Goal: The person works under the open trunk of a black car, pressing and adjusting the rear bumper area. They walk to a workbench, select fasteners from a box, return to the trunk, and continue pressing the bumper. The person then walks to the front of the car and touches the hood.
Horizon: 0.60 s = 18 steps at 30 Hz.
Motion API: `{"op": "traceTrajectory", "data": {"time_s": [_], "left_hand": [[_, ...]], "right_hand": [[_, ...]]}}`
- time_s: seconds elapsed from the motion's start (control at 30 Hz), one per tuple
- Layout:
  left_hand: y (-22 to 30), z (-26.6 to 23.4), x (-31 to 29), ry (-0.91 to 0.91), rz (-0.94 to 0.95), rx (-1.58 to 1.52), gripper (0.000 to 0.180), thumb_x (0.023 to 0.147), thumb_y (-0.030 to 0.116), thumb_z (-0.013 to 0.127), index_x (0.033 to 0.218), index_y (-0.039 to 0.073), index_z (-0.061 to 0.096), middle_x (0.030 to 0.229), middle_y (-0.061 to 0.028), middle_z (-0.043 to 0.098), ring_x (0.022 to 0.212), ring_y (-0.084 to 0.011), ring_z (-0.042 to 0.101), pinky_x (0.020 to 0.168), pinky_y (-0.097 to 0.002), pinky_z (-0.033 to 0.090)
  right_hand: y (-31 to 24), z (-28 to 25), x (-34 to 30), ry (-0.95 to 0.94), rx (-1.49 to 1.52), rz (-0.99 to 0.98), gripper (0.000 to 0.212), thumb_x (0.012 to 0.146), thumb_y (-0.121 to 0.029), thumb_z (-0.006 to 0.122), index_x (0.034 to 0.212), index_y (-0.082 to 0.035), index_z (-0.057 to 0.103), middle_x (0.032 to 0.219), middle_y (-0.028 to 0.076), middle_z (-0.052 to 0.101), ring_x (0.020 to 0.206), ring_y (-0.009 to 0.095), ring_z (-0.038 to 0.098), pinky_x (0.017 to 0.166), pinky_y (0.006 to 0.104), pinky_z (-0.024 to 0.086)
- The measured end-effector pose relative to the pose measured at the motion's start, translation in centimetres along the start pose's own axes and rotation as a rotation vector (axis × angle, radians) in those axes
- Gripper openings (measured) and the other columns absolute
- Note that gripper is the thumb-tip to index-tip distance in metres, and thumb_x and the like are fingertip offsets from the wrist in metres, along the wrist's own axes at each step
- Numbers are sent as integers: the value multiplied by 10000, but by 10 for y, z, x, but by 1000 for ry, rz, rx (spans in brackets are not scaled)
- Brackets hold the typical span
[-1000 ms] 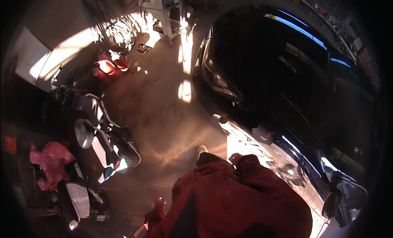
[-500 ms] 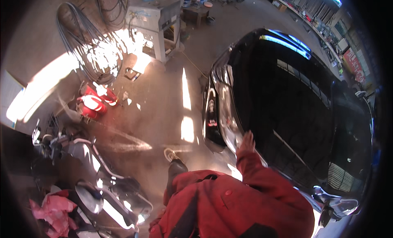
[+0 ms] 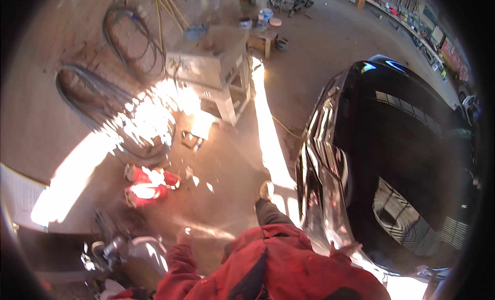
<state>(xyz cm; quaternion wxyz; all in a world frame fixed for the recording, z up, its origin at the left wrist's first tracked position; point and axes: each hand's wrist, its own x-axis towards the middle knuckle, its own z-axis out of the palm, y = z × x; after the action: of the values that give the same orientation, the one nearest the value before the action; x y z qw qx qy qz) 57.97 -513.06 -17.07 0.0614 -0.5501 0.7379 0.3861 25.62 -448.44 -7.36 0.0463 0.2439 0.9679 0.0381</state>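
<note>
My right hand (image 3: 344, 249) is by the near edge of a glossy black car (image 3: 412, 160), its fingers apart and nothing seen in them. Whether it touches the bodywork I cannot tell. My left hand (image 3: 184, 237) hangs low on the other side of my red jacket, over the floor. Its fingers are too small and blurred to read. Nearest to that hand is a parked motorbike or scooter (image 3: 111, 253), only partly in view. One of my feet, in a light shoe (image 3: 265, 190), is forward between the car and the items at the left.
Red cylinders like fire extinguishers (image 3: 147, 189) lie on the floor to the left. Coiled dark hoses (image 3: 82, 88) hang by the wall near a grey metal stand (image 3: 227, 93). Behind it is a low table with tubs (image 3: 266, 14). A long cluttered bench (image 3: 402, 22) lines the far right.
The view has swung left and my body has moved forward along the car. My right hand now appears lower in the picture, beside the car's edge. My left hand has come into view.
</note>
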Motion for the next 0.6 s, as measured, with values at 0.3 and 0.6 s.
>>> {"op": "traceTrajectory", "data": {"time_s": [0.3, 0.6], "left_hand": [[247, -6, 160, -162, 609, 573, 218, 856, 101, 602, 1036, 113, 724, 1090, -130, 679, 984, -286, 675, 785, -399, 582], [600, -125, 410, 268, 898, -107, 262, 919, 175, 646, 1143, 47, 695, 918, -164, 705, 818, -277, 679, 761, -405, 545]], "right_hand": [[-117, 5, 93, -159, 45, 389, 1217, 737, -535, 791, 1543, 90, 127, 1626, 283, 99, 1518, 437, 57, 1234, 508, 147], [-320, 71, 129, 573, -41, -380, 1090, 790, -461, 777, 1554, 37, 182, 1607, 284, 184, 1496, 433, 176, 1218, 481, 223]]}}
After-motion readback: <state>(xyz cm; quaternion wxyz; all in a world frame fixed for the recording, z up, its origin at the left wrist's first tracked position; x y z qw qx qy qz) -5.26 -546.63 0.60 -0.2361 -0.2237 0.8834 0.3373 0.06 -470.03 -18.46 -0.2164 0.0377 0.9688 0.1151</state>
